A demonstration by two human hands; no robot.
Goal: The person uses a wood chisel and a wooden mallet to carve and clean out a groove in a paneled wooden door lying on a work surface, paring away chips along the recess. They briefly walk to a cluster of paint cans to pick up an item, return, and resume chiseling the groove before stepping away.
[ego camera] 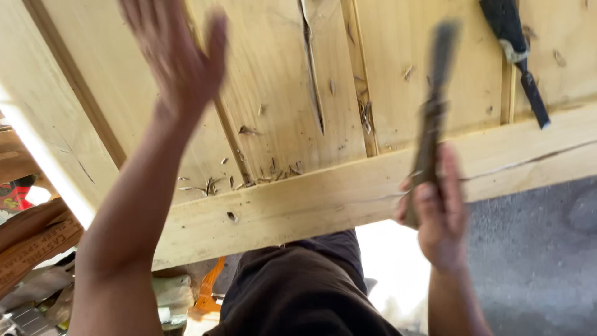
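Observation:
My left hand (177, 56) is raised over the pale wooden panel (273, 81), its fingers spread and blurred, with nothing in it. My right hand (438, 208) grips the handle of a long dark tool (435, 93), blurred by motion, that points up across the panel's lower rail (323, 196). Small wood chips (249, 177) lie scattered on the panel just above the rail, between my two hands. A long split (314, 68) runs down one board.
A chisel with a dark handle (516, 50) lies on the panel at the upper right. Grey ground (535, 261) shows at the lower right. Wooden pieces and clutter (31, 249) sit at the lower left, with an orange object (208, 289) under the panel.

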